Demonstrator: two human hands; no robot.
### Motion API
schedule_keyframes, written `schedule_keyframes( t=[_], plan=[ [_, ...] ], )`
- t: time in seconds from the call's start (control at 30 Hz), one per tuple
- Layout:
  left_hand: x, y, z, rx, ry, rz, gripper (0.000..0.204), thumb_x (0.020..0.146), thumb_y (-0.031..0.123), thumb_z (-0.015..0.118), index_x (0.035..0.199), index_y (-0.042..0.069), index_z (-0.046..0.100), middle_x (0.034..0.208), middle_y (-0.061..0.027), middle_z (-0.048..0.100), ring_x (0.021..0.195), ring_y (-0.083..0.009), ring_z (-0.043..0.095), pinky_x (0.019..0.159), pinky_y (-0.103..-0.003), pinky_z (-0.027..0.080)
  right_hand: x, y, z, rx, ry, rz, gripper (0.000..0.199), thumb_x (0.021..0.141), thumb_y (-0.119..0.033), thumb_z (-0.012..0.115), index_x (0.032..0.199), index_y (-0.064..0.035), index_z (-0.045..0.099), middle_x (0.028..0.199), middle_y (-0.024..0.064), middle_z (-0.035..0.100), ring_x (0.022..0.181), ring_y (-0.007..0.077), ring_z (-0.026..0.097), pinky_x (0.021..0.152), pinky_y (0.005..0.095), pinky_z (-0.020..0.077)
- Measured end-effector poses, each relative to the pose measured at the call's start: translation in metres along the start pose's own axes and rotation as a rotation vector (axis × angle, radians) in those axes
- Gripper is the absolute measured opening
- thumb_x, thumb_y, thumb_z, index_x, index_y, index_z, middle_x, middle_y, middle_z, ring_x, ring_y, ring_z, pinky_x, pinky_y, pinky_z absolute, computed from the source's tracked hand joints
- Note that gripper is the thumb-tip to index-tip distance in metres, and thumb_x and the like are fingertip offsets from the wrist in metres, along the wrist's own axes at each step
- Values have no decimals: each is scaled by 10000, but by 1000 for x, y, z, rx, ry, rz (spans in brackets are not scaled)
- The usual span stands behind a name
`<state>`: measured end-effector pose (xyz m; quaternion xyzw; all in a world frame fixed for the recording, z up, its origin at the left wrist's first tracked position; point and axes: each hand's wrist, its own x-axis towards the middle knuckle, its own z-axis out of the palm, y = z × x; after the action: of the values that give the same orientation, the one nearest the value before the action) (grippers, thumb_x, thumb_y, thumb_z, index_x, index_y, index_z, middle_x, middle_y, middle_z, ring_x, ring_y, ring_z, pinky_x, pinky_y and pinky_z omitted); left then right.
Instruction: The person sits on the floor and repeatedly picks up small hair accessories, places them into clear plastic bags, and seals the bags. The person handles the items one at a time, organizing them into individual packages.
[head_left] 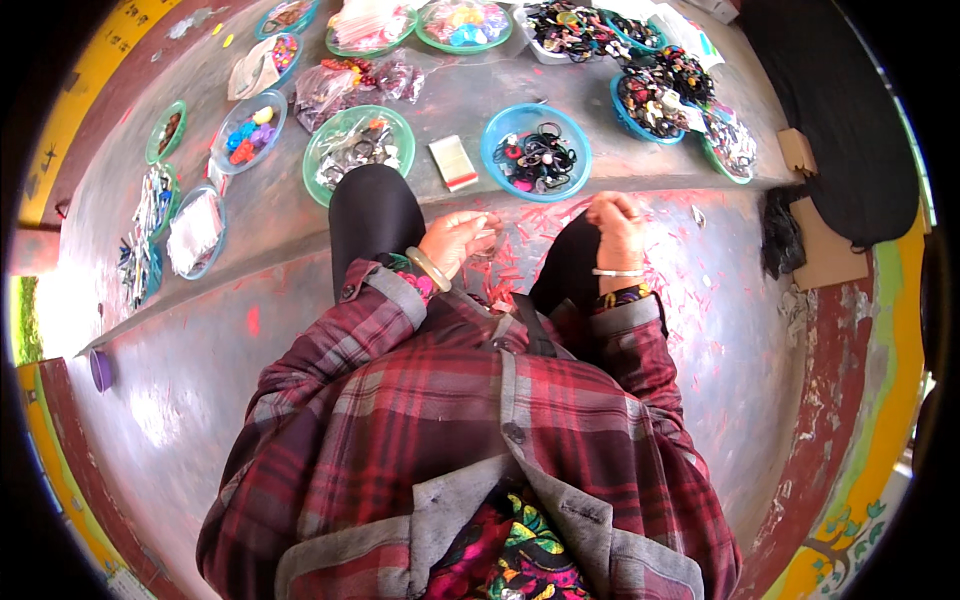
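Note:
My left hand (pixel 455 238) hovers between my knees with its fingers pinched around something small and thin that I cannot make out. A pale bangle (pixel 428 268) circles that wrist. My right hand (pixel 617 222) rests on my right knee, fingers curled shut; whether it holds anything is hidden. A thin bracelet sits on that wrist. Directly beyond my hands stands a blue bowl (pixel 495 135) of dark hair ties and rings, and a green bowl (pixel 322 152) of metal clips sits past my left knee. A small flat packet (pixel 453 162) lies between the two bowls.
Several more bowls and bags of small colourful accessories spread over the grey concrete step (pixel 260 215) ahead. Red paper scraps (pixel 680 255) litter the ground by my knees. Cardboard pieces (pixel 825 245) and black cloth (pixel 840 110) lie at right. A purple lid (pixel 100 370) lies at left.

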<state>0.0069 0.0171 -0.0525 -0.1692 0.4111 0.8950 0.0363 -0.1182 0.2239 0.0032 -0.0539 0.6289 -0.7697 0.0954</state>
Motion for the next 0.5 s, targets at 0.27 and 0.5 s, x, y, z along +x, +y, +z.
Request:
schedule_keyframes(
  t=[0.27,0.5],
  plan=[
    [3,-1,-5,-31,-87,-31,252,897,157,465,1023,-49,538,1027,-142,568,973,-199,546,852,-307,441,11,3,-171,-780,425,-97,157,743,-176,630,756,-21,649,699,65,624,639,169,596,605,288,468],
    [2,-1,-3,15,-89,-51,233,900,145,454,1013,-37,547,1020,-120,569,950,-165,542,823,-279,442,-37,72,-285,-1779,222,286,318,677,-245,645,986,-171,649,867,159,633,806,291,618,734,347,492]
  ],
)
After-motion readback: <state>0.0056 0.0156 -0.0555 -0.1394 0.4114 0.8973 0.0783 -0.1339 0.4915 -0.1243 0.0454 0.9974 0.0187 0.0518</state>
